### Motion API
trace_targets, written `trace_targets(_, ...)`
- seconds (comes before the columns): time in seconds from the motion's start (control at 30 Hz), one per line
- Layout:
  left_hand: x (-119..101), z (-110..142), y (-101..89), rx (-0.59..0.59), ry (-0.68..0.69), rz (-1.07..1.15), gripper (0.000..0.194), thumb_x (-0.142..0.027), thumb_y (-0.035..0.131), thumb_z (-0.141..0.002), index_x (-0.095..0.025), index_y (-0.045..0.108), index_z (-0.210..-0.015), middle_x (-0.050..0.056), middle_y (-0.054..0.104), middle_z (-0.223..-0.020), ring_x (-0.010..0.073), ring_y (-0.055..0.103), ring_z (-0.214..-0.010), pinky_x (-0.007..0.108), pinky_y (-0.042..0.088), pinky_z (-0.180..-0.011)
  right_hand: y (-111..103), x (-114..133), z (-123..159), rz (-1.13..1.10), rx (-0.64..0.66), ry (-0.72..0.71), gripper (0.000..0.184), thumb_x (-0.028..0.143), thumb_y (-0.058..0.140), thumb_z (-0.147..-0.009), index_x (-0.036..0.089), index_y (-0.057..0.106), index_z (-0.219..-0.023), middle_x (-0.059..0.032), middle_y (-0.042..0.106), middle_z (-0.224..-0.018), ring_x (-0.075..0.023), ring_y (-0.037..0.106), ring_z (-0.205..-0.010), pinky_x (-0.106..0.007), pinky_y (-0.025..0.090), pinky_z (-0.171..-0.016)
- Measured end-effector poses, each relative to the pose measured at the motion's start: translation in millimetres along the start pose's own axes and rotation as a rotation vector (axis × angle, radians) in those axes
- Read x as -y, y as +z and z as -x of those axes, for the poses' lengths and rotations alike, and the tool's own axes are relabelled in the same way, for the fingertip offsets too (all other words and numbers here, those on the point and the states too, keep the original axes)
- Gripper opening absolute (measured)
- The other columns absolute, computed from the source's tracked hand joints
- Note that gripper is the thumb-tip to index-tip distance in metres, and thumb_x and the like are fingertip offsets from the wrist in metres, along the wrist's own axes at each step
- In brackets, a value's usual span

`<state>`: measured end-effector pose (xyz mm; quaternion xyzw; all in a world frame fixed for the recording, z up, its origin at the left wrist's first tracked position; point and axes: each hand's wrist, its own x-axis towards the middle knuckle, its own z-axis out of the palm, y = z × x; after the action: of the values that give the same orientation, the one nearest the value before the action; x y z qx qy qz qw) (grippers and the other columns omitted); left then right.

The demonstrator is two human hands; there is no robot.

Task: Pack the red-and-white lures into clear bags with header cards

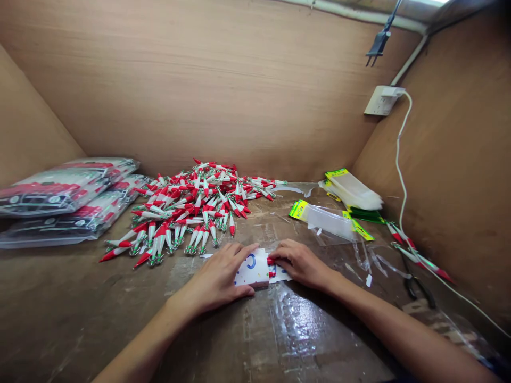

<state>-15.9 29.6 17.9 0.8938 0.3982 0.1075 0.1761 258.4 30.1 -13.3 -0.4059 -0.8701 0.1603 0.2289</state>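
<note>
On the table in front of me lies a small white printed box [255,272] with a blue letter on top. My left hand [217,276] grips it from the left, thumb along the near edge and fingers over the far side. Red tips of squid jigs [272,274] show at the box's right end. My right hand [301,263] is there with fingers bent, pinching at a red tip; a white printed flap lies beneath its fingers. Just beyond is a large heap of red-and-white squid jigs [199,199] with green-and-metal hooks.
Filled plastic bags [51,194] are stacked at the left. Clear packets with yellow-green headers [331,221] lie to the right, near black-handled pliers [417,287] and loose jigs [421,260]. A white cable [399,154] runs down from a wall socket; a plug [378,45] hangs above.
</note>
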Motion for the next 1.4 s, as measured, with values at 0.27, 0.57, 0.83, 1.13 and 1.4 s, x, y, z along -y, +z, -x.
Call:
trace_targets(0.27,2,4,3.2,-0.008,0.038,-0.001,0.091,-0.048,0.078,-0.078,-0.037,0.029,-0.153,0.006,0.051,-0.138,0.0303,0.048,-0.124,0.045,0.041,-0.105,14,-2,-2,-0.024,-0.018,-0.106,0.015,0.026,0.060,-0.097,0.024,0.075,-0.099,-0.0047,0.067,-0.089,-0.0181,0.061,-0.087,-0.027,0.045,-0.077)
trace_targets(0.57,-1,6,4.1,-0.023,0.005,0.011,0.098,-0.049,0.080,-0.074,-0.035,0.026,-0.155,0.008,0.052,-0.135,0.0316,0.049,-0.123,0.046,0.042,-0.105,-21,-16,-51,-0.035,0.063,-0.061,0.018,0.029,0.060,-0.096,0.022,0.076,-0.098,-0.0031,0.073,-0.091,-0.0153,0.067,-0.081,-0.023,0.048,-0.075)
trace_targets(0.83,-2,9,7.2,0.074,-0.018,0.007,0.094,-0.055,0.074,-0.080,-0.040,0.022,-0.156,0.009,0.027,-0.162,0.0372,0.028,-0.147,0.057,0.028,-0.117,-102,-116,-202,0.427,-0.123,0.435,0.024,0.028,0.054,-0.097,0.018,0.074,-0.107,-0.0137,0.071,-0.114,-0.0273,0.065,-0.108,-0.035,0.049,-0.090)
trace_targets(1.13,-10,6,8.9,0.211,-0.126,0.003,0.091,-0.053,0.070,-0.084,-0.041,0.017,-0.157,0.008,0.002,-0.167,0.0382,0.004,-0.152,0.061,0.015,-0.120,-85,-170,-243,0.530,0.048,0.504,0.027,0.034,0.061,-0.098,0.020,0.063,-0.121,-0.0085,0.062,-0.125,-0.0225,0.063,-0.107,-0.041,0.055,-0.091)
trace_targets(1.4,1,1,19.1,0.215,-0.089,0.006,0.102,-0.060,0.074,-0.077,-0.041,0.015,-0.158,0.011,0.003,-0.167,0.0454,0.006,-0.150,0.069,0.018,-0.115,-66,-146,-297,0.545,0.162,0.373,0.031,0.034,0.061,-0.097,0.019,0.060,-0.124,-0.0092,0.060,-0.127,-0.0236,0.063,-0.109,-0.044,0.054,-0.092)
